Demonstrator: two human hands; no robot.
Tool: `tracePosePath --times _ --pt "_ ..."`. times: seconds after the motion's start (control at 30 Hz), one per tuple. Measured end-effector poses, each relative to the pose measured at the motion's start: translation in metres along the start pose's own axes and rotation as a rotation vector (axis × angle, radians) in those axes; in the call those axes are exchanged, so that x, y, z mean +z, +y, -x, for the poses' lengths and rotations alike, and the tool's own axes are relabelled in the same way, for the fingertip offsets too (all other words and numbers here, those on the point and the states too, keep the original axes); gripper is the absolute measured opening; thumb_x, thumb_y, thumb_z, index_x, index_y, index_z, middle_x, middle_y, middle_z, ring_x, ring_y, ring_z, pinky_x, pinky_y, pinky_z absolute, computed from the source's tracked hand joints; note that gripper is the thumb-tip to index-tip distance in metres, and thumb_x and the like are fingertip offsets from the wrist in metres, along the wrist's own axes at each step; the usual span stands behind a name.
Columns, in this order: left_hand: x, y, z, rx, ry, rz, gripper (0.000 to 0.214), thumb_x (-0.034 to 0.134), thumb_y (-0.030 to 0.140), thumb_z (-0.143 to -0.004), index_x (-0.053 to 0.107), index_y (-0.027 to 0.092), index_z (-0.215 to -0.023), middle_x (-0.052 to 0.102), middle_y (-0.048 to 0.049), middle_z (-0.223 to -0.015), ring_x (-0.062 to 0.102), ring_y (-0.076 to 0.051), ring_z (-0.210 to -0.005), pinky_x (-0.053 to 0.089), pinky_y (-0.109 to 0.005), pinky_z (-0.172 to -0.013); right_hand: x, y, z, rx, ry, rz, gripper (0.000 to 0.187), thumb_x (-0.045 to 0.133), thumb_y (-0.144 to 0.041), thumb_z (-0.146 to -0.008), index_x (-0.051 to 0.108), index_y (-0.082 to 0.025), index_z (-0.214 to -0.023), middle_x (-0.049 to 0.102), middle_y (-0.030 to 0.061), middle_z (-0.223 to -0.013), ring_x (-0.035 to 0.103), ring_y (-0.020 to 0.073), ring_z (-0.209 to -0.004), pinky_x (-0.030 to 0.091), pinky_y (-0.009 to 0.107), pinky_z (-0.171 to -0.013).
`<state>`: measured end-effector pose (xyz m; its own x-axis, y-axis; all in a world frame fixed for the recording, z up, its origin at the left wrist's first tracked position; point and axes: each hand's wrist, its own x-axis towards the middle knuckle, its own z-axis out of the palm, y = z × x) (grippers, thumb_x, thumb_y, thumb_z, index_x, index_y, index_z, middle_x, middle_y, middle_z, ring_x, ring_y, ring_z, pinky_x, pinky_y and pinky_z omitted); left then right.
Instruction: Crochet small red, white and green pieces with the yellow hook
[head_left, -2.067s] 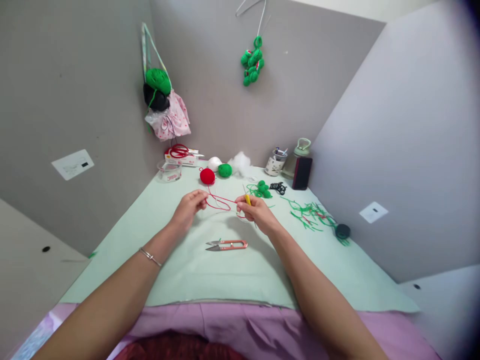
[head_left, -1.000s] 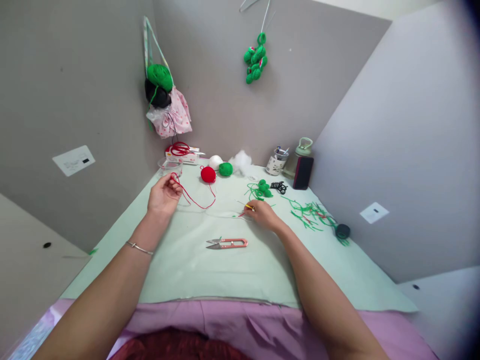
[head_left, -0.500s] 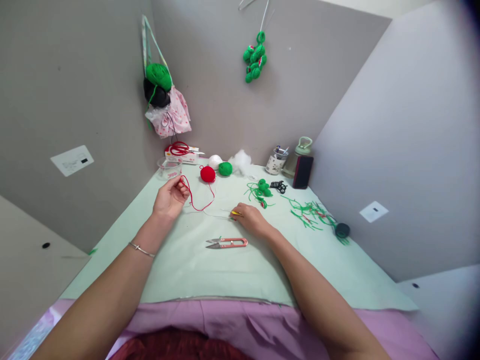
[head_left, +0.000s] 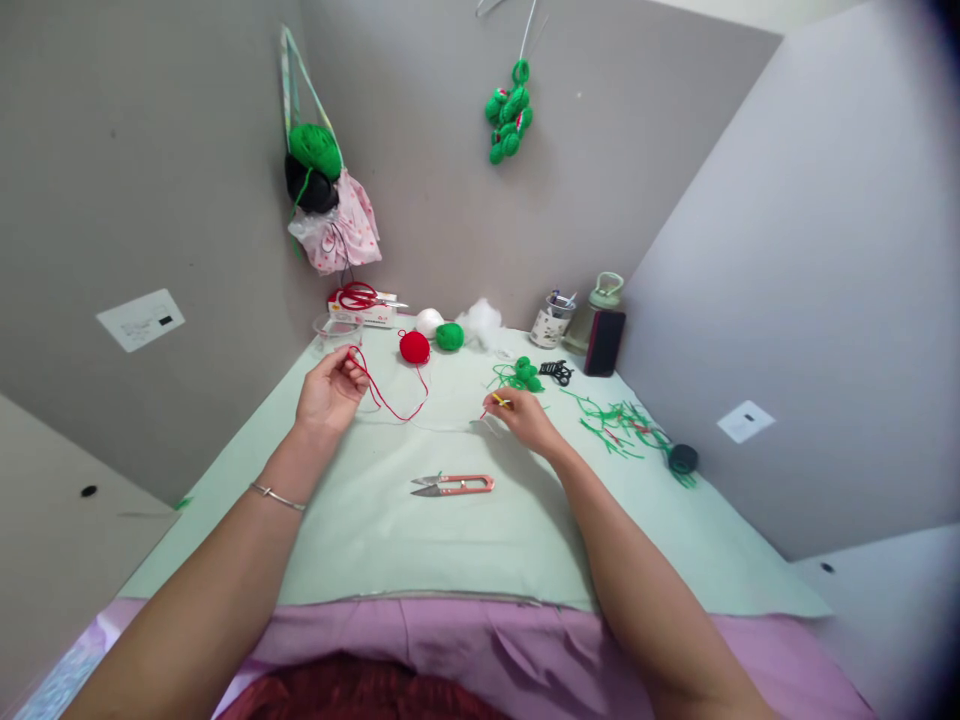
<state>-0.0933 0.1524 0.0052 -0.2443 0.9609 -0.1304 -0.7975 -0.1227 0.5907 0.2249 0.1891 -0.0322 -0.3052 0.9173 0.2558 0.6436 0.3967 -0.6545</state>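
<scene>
My left hand (head_left: 330, 392), palm turned up, pinches a strand of red yarn (head_left: 386, 406) between thumb and fingers. From there the strand loops over the mat to a red yarn ball (head_left: 414, 348). My right hand (head_left: 523, 416) is closed on what looks like a crochet hook with a yellow handle (head_left: 501, 401); its tip is too small to make out. A bit of red yarn and a thin pale thread show at its fingertips. Between my forearms lie thread snips (head_left: 454, 485) with orange handles, blades to the left.
Behind the hands are a green yarn ball (head_left: 449, 336), white stuffing (head_left: 481, 322), a clear tub (head_left: 337, 330) and red-handled scissors (head_left: 358, 295). On the right lie a green crocheted piece (head_left: 527, 373), green yarn scraps (head_left: 619, 425), a black roll (head_left: 682, 459) and an upright phone (head_left: 604, 343).
My right hand has lifted and moved right and away from me with the crochet hook. My left hand has shifted slightly left, still pinching the red yarn.
</scene>
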Motion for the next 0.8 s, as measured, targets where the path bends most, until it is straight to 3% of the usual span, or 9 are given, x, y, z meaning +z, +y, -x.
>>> tracePosePath --times 0.2,0.3,0.4,0.6,0.67,0.8 --pt "-0.003 0.008 -0.004 0.046 0.041 0.031 0.022 0.062 0.008 -0.091 0.059 0.016 -0.070 0.051 0.0062 -0.054 0.048 -0.004 -0.041 0.042 -0.013 -0.045 -0.055 0.029 -0.003 0.221 0.331 0.108 0.031 0.060 -0.042 -0.090 0.076 -0.016 -0.088 0.073 0.0087 -0.082 0.061 0.0225 -0.075 0.046 0.033 -0.072" --pt "-0.006 0.009 -0.006 0.054 0.058 0.039 0.023 0.060 0.007 -0.091 0.058 0.016 -0.070 0.051 0.0061 -0.053 0.048 -0.004 -0.042 0.041 -0.014 -0.044 -0.083 0.042 0.008 0.378 0.527 0.258 0.030 0.055 -0.029 -0.091 0.078 -0.014 -0.103 0.072 0.0188 -0.107 0.065 0.0282 -0.090 0.046 0.039 -0.082" --pt "-0.007 0.010 -0.008 0.057 0.069 0.044 0.024 0.058 0.007 -0.092 0.058 0.016 -0.070 0.051 0.0057 -0.052 0.048 -0.005 -0.043 0.042 -0.015 -0.044 -0.100 0.048 0.019 0.454 0.605 0.354 0.040 0.055 -0.021 -0.089 0.074 -0.014 -0.124 0.068 0.0228 -0.128 0.067 0.0298 -0.098 0.045 0.039 -0.085" --pt "-0.010 0.016 -0.011 0.095 0.096 0.038 0.028 0.061 0.008 -0.092 0.053 0.018 -0.068 0.050 0.0067 -0.051 0.046 -0.004 -0.041 0.041 -0.013 -0.044 -0.104 0.044 0.015 0.492 0.498 0.386 0.036 0.052 -0.039 -0.101 0.078 -0.015 -0.103 0.077 0.0135 -0.085 0.068 0.0271 -0.083 0.049 0.037 -0.077" --pt "-0.011 0.017 -0.011 0.103 0.100 0.020 0.028 0.065 0.009 -0.091 0.053 0.018 -0.067 0.050 0.0070 -0.051 0.047 -0.003 -0.041 0.041 -0.013 -0.044 -0.096 0.045 0.010 0.492 0.417 0.384 0.032 0.056 -0.038 -0.102 0.077 -0.015 -0.105 0.078 0.0118 -0.092 0.070 0.0247 -0.087 0.053 0.037 -0.081" --pt "-0.010 0.015 -0.011 0.112 0.098 -0.047 0.026 0.070 0.011 -0.091 0.057 0.017 -0.069 0.050 0.0078 -0.052 0.046 -0.002 -0.041 0.041 -0.011 -0.045 -0.072 0.051 0.006 0.508 0.250 0.375 0.035 0.067 -0.039 -0.101 0.066 -0.019 -0.130 0.069 0.0103 -0.132 0.070 0.0246 -0.113 0.062 0.046 -0.096"
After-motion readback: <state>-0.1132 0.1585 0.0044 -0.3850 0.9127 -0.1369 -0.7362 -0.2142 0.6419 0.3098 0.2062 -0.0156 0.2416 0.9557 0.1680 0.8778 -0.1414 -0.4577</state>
